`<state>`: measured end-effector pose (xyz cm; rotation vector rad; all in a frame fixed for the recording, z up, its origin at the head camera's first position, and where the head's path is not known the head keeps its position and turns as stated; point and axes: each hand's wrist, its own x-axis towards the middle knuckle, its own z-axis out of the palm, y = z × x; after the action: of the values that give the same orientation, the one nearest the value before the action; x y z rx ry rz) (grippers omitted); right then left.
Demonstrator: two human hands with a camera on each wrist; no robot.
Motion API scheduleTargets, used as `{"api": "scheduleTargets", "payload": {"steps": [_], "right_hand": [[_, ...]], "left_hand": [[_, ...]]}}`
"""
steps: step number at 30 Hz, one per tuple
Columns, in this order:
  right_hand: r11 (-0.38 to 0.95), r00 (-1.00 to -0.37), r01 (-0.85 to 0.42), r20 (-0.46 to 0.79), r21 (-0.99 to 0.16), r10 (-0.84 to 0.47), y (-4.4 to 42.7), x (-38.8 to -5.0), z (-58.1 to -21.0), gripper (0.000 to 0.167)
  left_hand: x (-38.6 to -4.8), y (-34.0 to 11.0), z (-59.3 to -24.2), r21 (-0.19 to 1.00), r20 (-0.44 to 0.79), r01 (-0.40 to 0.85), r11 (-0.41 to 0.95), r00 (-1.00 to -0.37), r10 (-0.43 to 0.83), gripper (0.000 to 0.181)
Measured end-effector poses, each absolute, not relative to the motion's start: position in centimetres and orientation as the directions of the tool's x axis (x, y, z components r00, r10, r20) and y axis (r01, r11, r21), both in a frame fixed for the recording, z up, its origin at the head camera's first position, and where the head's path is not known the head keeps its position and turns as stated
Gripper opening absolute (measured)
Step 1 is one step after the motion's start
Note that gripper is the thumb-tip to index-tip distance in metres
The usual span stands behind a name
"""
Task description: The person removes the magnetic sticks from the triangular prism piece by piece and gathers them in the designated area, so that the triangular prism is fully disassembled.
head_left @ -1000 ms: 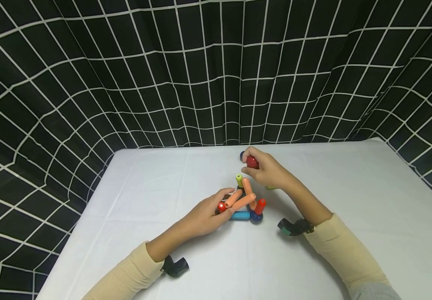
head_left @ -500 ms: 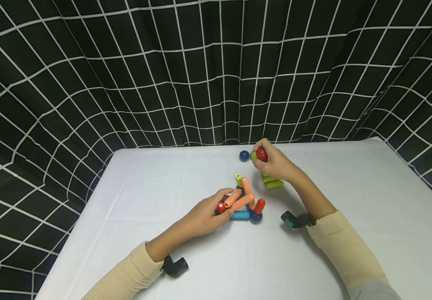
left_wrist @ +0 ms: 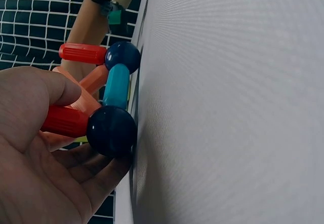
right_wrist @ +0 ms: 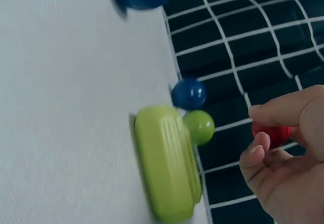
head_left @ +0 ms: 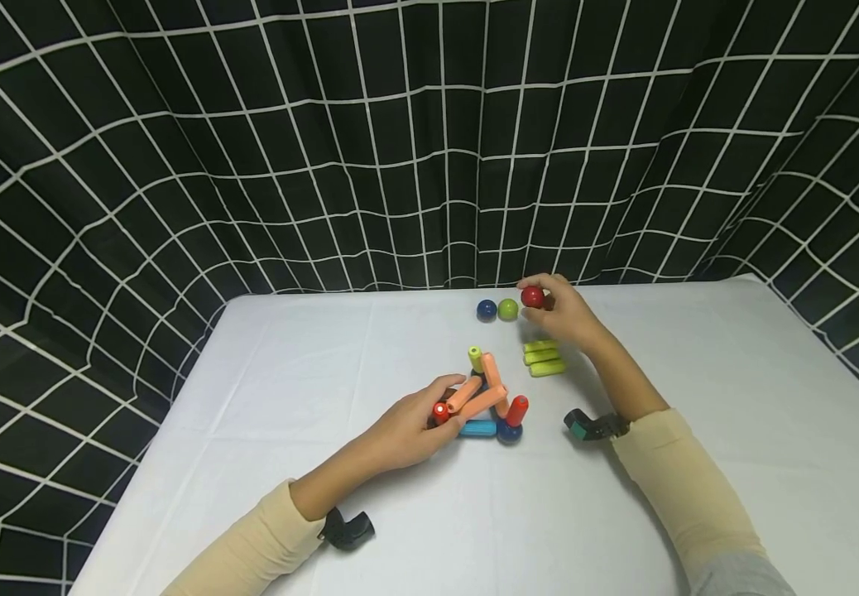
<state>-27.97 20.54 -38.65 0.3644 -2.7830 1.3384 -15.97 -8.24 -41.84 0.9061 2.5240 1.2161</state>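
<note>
My right hand pinches a red ball near the back edge; the right wrist view shows this ball between thumb and fingers. To its left sit a green ball and a blue ball. My left hand curls around the left corner of a built frame of sticks and balls. In the left wrist view, that hand is around a red stick on a dark blue ball. A light blue stick joins this ball to another dark blue ball.
Several yellow-green sticks lie side by side right of the frame, whose orange sticks cross on top. A red stick stands at its right corner. The white table meets a dark gridded curtain behind.
My right hand has moved right with the red ball, leaving the green ball beside the blue one and uncovering the yellow-green sticks. My left hand has stayed in place.
</note>
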Motion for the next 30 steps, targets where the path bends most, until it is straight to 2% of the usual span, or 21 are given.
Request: {"api": "scheduleTargets", "payload": {"steps": [4,13,21,30], "right_hand": [[0.606,-0.984,-0.166,0.086,-0.778,-0.159,21.2,-28.6,-39.3,0.049],[0.621,-0.994,-0.104,0.065,-0.777,-0.085,22.2,-29.9,-40.8,0.041],[0.648,-0.997,-0.058,0.014,-0.760,-0.072,22.8,-30.7,-41.8,0.046],[0.645,-0.997,-0.046,-0.006,-0.763,-0.078,22.5,-30.9,-42.2,0.041]], "left_hand": [[-16.0,-8.2,-41.9,0.769,0.080,0.435,0.468,-0.792,0.605,0.052],[-16.0,-8.2,-42.0,0.771,0.070,0.427,0.472,-0.794,0.604,0.053],[-16.1,-8.2,-42.1,0.766,0.077,0.432,0.476,-0.797,0.599,0.051],[-16.1,-8.2,-42.2,0.768,0.077,0.431,0.474,-0.797,0.599,0.052]]}}
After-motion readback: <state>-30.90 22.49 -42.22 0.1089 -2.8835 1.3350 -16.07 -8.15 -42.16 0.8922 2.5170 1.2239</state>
